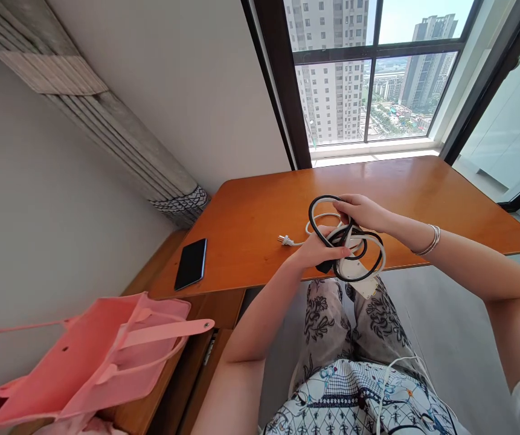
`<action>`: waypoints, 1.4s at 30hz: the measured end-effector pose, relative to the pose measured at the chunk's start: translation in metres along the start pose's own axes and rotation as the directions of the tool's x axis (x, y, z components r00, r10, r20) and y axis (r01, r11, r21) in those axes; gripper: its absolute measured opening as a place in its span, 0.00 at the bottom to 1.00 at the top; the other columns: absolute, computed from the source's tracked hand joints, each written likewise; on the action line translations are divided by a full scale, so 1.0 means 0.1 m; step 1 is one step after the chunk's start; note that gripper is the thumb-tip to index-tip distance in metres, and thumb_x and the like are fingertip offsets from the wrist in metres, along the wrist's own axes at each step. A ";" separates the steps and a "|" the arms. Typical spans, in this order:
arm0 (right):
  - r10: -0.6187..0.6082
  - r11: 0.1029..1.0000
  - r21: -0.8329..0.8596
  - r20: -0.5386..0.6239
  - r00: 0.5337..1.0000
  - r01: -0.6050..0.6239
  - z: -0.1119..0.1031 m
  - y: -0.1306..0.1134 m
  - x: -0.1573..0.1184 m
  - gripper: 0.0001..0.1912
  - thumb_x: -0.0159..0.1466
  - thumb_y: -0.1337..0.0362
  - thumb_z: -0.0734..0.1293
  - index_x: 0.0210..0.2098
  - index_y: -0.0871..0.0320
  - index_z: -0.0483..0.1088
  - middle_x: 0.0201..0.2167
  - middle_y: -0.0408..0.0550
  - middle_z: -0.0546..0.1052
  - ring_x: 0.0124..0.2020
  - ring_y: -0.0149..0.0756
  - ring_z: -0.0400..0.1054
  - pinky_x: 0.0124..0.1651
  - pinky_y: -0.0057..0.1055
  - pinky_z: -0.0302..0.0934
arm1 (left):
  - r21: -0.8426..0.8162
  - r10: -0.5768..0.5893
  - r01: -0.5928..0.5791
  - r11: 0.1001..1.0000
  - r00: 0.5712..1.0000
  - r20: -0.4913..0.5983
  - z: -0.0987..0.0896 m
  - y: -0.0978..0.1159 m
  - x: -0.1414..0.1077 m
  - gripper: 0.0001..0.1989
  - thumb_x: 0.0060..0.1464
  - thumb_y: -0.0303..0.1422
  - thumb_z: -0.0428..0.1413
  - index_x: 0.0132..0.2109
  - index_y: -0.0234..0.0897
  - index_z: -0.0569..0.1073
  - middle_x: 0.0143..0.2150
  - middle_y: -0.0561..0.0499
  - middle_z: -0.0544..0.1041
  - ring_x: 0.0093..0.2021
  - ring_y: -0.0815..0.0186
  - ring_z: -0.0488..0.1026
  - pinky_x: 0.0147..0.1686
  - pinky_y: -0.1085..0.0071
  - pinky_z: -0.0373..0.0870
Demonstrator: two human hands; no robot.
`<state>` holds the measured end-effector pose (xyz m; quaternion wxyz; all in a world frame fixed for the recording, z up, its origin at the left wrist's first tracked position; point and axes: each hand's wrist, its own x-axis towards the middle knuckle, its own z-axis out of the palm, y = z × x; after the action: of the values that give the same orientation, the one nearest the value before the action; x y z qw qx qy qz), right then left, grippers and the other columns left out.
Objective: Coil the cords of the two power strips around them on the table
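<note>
A bundle of black and white cables point(360, 278) hangs in loops over the table's front edge. My left hand point(320, 249) is wrapped round the lower left part of the coils, beside a black block. My right hand point(362, 211) grips the upper part of the loops, its fingertips near the top of the coil. A white power strip point(363, 284) shows partly behind the cables, above the lap. To the left of my left hand, a white plug point(285, 240) lies on the wooden table point(250, 211), its cord running to the bundle.
A dark phone or tablet point(191, 264) lies at the table's left end. A pink open bag point(119, 350) stands on a wooden surface at the lower left. A window point(372, 54) is behind the table, and a gathered curtain point(119, 127) hangs at the left.
</note>
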<state>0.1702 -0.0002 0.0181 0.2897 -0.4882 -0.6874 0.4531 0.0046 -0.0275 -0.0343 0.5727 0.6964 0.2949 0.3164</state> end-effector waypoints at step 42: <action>-0.576 0.470 -0.798 0.047 0.816 0.377 0.09 0.31 -0.84 0.16 0.72 0.60 0.57 0.47 0.51 0.76 0.39 0.50 0.81 0.44 0.43 0.67 0.46 0.39 0.53 | 0.323 0.155 0.017 0.946 0.853 -0.498 0.08 -0.12 0.06 0.19 0.46 0.34 0.63 0.47 0.35 0.77 0.50 0.43 0.80 0.53 0.52 0.75 0.56 0.59 0.68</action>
<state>0.2049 -0.0778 -0.0100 0.2414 -0.3992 -0.8831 -0.0495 0.0145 -0.0257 -0.0468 0.3414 0.6783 0.4592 0.4610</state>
